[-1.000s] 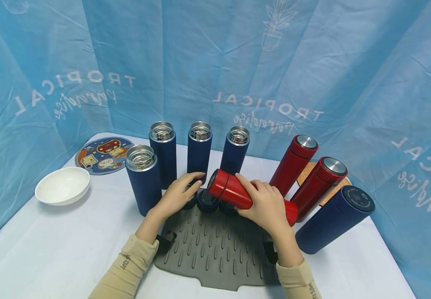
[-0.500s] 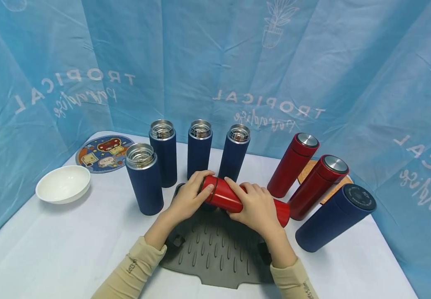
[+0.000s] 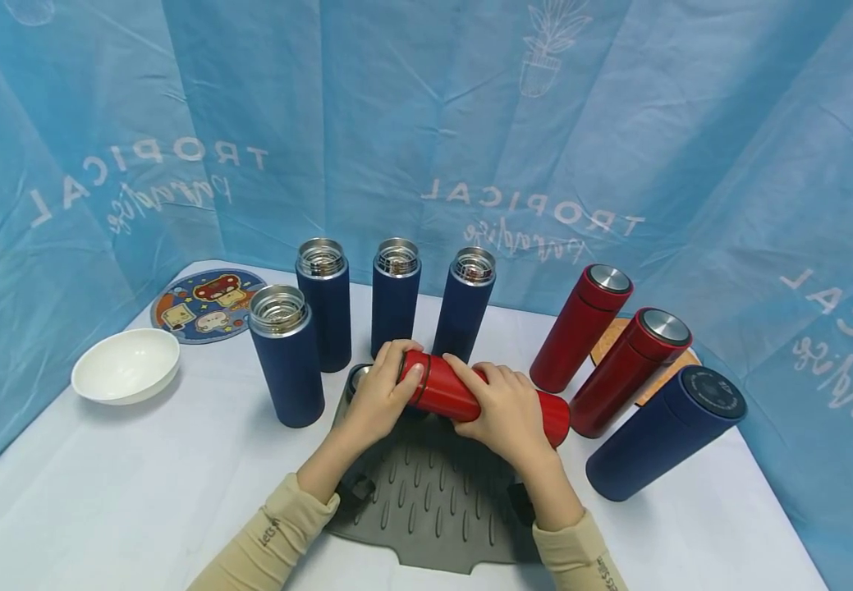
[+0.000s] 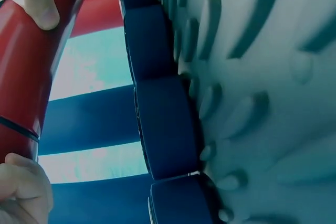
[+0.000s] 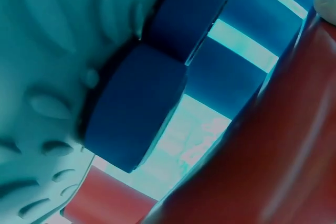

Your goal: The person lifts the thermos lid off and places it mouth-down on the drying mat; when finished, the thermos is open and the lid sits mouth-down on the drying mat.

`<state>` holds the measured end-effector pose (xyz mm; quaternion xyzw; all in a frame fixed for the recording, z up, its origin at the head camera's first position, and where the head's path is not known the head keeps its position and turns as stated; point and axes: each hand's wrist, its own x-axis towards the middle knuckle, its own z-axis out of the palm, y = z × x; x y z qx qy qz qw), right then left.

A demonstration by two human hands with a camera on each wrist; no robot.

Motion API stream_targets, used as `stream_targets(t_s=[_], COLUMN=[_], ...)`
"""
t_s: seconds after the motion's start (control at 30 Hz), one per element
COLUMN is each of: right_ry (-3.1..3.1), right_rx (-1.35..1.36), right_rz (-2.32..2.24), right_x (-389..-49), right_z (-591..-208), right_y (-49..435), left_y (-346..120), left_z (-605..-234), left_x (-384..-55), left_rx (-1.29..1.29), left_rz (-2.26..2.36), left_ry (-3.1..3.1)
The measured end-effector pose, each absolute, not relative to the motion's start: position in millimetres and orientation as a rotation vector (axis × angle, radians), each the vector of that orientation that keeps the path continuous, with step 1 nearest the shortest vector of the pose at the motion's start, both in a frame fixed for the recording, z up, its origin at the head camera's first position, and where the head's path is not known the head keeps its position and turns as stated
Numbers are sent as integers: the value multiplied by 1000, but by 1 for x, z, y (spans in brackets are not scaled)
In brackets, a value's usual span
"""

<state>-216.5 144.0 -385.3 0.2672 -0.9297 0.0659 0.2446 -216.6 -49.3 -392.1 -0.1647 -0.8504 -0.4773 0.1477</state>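
White cloth (image 3: 175, 484) is spread over the work surface, and the bkgd is closed off by blue curtain (image 3: 411, 107), hung in folds on the back & both sides; "TROPICAL paradise" is printed on it, seen reversed, w/ a potted-plant outline up top. Grey mat (image 3: 433, 513) w/ raised drop-shaped ridges is laid at front ctr. Above its far part, red btl (image 3: 450, 389) is held clear of the surface, nr horizontal, w/ both hands clamped on it: capped L end gripped by L hand (image 3: 376, 399), body gripped by R hand (image 3: 506, 409). Beige sleeves (image 3: 272, 525) are worn, cuffs turned back. In the L wrist view, blue caps (image 4: 164, 127) are lined up along the mat's edge, below the btl. Behind & to the L, four open blue btls (image 3: 287, 369) are stood upright, steel necks exposed. On the far L, white bowl (image 3: 126, 368) is set on the cloth, round cartoon mat (image 3: 208, 305) laid just behind it. On the R, two capped red btls (image 3: 621, 379) are stood near one capped blue btl (image 3: 651, 443); a tan round mat (image 3: 681, 365) is partly hidden behind them.
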Motion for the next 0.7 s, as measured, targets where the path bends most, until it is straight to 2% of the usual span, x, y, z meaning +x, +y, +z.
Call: stream_targets(t_s=[0.23,0.5,0.7], right_ry=[-2465,-2324,-2330], right_rx=[746,779,801], right_rz=[158,-57,-74], right_x=[-217,-218,-218], right_z=[-389,-382,-377], right_y=[146,148,153], left_y=[-45,-45,-58], left_z=[-392,-389,-379], left_x=[-215,-216,-219], left_rx=[-412,-281,-463], left_rz=[-1377,-1593,-1698], left_ry=[-2456,-2480,-2646])
